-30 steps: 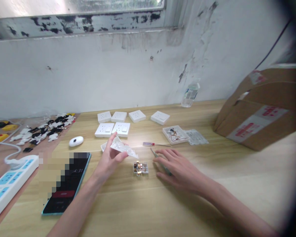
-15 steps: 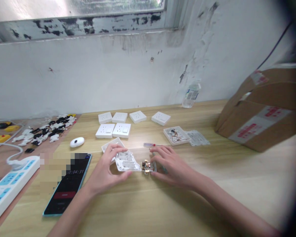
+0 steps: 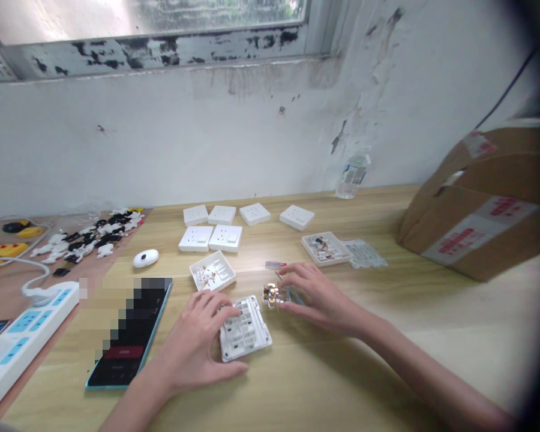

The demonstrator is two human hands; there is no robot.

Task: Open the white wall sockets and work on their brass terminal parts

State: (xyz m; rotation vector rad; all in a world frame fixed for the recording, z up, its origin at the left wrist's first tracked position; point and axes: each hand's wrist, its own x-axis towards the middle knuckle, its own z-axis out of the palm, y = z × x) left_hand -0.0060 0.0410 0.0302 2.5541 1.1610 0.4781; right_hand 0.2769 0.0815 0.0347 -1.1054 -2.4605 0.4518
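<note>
A white socket housing [image 3: 245,327] lies flat with its ribbed inner side up. The fingers of my left hand [image 3: 195,342] rest on its upper left part, and the thumb stretches apart from it below the near edge. To the right, my right hand [image 3: 321,300] has its thumb and fingers around a clear plate carrying brass contacts [image 3: 274,295]; the palm partly hides the plate. A small screwdriver [image 3: 276,264] lies just beyond the right fingertips. Behind the left hand sits a white box [image 3: 231,281] with small parts inside.
Several white wall sockets [image 3: 225,238] stand in rows at the back. A tray of metal parts [image 3: 341,259] and a clear plastic sheet [image 3: 369,254] lie right, near a cardboard box [image 3: 459,198] and a bottle [image 3: 353,174]. A phone [image 3: 150,324] and power strip [image 3: 31,336] lie left.
My left hand has lowered the tilted housing flat onto the table, nearer to me, uncovering the white box of parts. My right hand stays at the brass contacts. The view has shifted slightly.
</note>
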